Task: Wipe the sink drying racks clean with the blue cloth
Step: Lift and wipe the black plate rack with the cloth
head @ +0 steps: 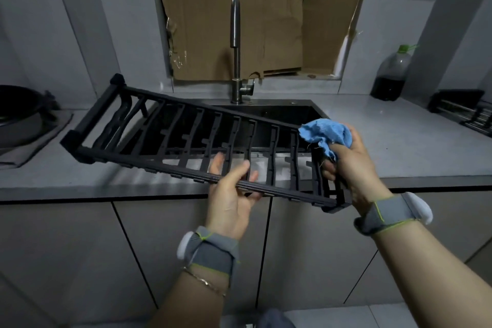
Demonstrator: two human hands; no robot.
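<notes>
Left hand [231, 189] grips the near rail of a black drying rack [170, 130], held tilted over the front edge of the sink [279, 112]; right hand [351, 165] clutches the bunched blue cloth [326, 133] against its right end.

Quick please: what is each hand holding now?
Left hand: grips the rack.
Right hand: holds the cloth, at the rack's end.

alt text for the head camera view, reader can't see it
A person's left hand holds a black drying rack tilted above a dark sink, while the right hand grips a blue cloth at its right end. A faucet stands behind.
</notes>
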